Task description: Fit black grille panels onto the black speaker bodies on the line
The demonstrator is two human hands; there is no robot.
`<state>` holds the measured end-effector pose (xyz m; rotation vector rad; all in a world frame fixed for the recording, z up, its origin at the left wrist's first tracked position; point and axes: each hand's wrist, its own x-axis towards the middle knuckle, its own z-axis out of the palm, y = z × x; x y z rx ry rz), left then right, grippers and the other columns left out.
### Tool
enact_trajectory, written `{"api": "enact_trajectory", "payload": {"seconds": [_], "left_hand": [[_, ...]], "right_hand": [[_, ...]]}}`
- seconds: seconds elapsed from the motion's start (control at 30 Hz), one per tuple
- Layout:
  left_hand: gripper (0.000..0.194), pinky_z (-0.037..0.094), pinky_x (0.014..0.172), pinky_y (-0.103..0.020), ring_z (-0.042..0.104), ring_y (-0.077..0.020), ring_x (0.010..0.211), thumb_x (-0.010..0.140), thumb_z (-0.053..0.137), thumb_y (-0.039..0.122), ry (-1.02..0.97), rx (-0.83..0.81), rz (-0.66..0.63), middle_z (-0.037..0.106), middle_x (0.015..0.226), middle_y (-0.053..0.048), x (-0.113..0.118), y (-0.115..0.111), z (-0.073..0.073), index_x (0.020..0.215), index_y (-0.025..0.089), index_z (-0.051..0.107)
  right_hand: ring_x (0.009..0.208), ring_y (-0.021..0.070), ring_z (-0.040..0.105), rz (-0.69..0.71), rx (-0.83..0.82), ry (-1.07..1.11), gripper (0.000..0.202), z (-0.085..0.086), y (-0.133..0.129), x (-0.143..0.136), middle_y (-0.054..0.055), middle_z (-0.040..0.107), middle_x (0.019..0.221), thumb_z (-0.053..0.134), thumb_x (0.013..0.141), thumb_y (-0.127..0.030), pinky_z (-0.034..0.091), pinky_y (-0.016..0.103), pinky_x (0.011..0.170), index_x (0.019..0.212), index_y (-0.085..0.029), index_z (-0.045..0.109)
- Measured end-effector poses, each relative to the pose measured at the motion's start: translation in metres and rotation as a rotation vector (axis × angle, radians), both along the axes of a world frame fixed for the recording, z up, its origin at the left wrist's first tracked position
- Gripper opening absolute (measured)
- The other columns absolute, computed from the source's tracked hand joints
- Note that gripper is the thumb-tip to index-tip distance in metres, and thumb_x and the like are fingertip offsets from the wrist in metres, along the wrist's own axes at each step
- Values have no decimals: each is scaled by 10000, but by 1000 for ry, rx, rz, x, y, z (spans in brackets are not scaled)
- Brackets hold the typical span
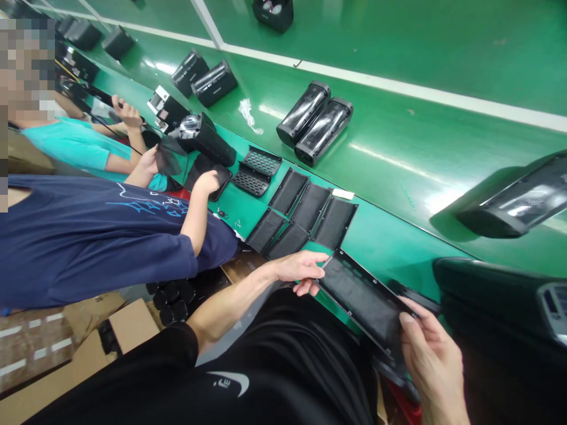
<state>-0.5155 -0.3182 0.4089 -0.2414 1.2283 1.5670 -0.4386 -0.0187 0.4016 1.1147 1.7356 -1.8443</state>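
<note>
Left hand [295,268] loosely grips the black panel [361,292] at ten o'clock, right hand [436,354] pinches four o'clock; light, even pressure should limit flexing.

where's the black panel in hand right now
In the head view, the black panel is right of centre, held between the left hand and right hand, below similar panels on the green table.

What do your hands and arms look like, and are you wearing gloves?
No gloves: the left hand and right hand are bare, with no rings or watch visible. The left arm has a short black sleeve; the right sleeve is out of view.
</note>
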Motion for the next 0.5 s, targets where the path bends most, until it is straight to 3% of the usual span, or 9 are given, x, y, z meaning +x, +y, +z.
{"api": "enact_trajectory", "payload": {"seconds": [0.1, 0.27, 0.37, 0.5], "left_hand": [[825, 391, 381, -174, 577, -110, 376, 950, 621, 356, -11, 10, 4, 712, 636, -6, 0, -1, -2, 1613, 74, 218], [732, 384, 373, -182, 591, -128, 381, 900, 656, 360, -68, 70, 28, 718, 634, -19, 0, -2, -9, 1529, 98, 389], [840, 384, 378, -181, 588, -128, 378, 865, 697, 355, -63, 80, 45, 722, 635, -16, 1, -2, -10, 1572, 92, 326], [997, 392, 379, -187, 601, -138, 391, 846, 723, 372, -64, 100, 38, 727, 644, -17, 0, -2, -11, 1620, 62, 177]], "right_hand": [[544, 105, 293, 10, -7, 34, 699, -5, 3, 3, -54, 411, 620, 908, 632, -563, 229, 259, 491, 1203, -203, 725], [568, 134, 385, 14, -29, 71, 604, -11, 5, 7, -25, 514, 651, 883, 699, -534, 381, 291, 560, 1190, -214, 737], [586, 130, 429, -17, -34, 63, 604, -12, 5, 6, 1, 594, 725, 902, 683, -519, 388, 275, 557, 1180, -214, 744], [514, 98, 314, 5, -2, 47, 629, -11, 6, 5, -13, 565, 687, 888, 698, -533, 282, 258, 470, 1212, -203, 737]]}}
